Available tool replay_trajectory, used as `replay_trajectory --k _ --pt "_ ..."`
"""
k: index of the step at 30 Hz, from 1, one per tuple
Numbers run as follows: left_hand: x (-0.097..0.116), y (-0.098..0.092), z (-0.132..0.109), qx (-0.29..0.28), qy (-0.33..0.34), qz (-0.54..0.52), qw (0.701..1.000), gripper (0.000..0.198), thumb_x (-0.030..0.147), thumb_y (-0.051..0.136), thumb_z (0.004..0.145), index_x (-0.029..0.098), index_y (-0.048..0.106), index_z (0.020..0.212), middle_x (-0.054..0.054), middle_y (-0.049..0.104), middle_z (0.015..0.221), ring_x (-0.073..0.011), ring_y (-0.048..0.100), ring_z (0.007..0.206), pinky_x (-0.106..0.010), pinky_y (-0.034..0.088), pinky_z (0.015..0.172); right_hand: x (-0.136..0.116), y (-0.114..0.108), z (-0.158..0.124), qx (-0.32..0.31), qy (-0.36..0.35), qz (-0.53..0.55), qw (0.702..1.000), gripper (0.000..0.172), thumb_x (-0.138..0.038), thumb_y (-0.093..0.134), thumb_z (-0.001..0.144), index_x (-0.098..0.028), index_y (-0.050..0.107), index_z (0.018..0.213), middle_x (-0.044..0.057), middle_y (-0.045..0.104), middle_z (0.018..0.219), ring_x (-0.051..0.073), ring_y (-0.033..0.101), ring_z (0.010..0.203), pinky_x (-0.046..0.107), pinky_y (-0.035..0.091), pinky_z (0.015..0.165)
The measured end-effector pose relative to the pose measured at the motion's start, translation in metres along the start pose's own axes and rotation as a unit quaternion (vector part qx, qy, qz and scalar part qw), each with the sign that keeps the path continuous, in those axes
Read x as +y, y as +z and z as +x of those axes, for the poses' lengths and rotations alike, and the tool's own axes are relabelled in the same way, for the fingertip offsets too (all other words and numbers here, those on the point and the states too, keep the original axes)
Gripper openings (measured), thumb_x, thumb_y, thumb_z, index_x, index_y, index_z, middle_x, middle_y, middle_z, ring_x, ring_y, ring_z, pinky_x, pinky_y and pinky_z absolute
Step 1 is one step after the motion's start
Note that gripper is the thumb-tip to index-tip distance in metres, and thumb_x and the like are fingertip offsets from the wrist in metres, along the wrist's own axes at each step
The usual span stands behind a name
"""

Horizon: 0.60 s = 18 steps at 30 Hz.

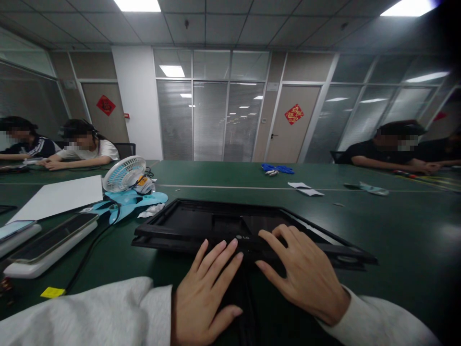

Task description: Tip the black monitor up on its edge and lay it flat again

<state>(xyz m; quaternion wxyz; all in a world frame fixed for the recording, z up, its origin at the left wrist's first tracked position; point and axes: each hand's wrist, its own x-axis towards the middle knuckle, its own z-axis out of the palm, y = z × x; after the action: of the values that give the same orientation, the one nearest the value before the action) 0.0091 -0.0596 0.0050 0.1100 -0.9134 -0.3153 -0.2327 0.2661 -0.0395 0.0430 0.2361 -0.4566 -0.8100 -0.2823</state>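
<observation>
A black monitor casing (201, 234) with an LG logo on its front edge lies on the green table in front of me, its hollow inside facing up. My left hand (207, 293) rests with straight, spread fingers against that front edge, left of and below the logo. Just right of the logo, my right hand (298, 269) has bent fingers over the edge and its thumb in front, so the rim sits between them. Beneath the hands a dark part runs toward me, too dim to make out.
Left of the casing stand a blue and white fan (126, 175), a white board (59, 194) and a phone (54, 235) on a white block. Farther back lie a blue cable bundle (279, 168) and folded paper (305, 189). Several people sit along the table's sides.
</observation>
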Motion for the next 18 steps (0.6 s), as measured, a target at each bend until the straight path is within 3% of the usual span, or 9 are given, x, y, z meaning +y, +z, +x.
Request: replay_trajectory --k 9,18 --pt "0.0003 -0.0021 0.0 0.005 0.004 0.008 1.0 0.073 0.043 0.048 0.097 0.015 0.018 0.157 -0.008 0.007 0.164 -0.027 0.01 0.15 -0.046 -0.007 0.12 0.0054 0.0052 0.0009 0.032 -0.015 0.001 0.999 0.031 -0.035 0.049 0.096 -0.019 0.063 0.119 0.008 0.058 0.095 0.02 0.049 0.081 0.034 0.037 0.073" --pt "0.0012 0.0 -0.0008 0.017 0.003 0.01 1.0 0.073 0.041 0.05 0.095 0.015 0.019 0.156 -0.009 0.01 0.164 -0.0282 0.014 0.149 -0.048 -0.003 0.12 0.0062 0.0065 0.0021 0.056 -0.059 0.008 0.997 0.026 -0.027 0.052 0.095 -0.021 0.066 0.116 0.007 0.066 0.099 0.02 0.055 0.09 0.04 0.038 0.088"
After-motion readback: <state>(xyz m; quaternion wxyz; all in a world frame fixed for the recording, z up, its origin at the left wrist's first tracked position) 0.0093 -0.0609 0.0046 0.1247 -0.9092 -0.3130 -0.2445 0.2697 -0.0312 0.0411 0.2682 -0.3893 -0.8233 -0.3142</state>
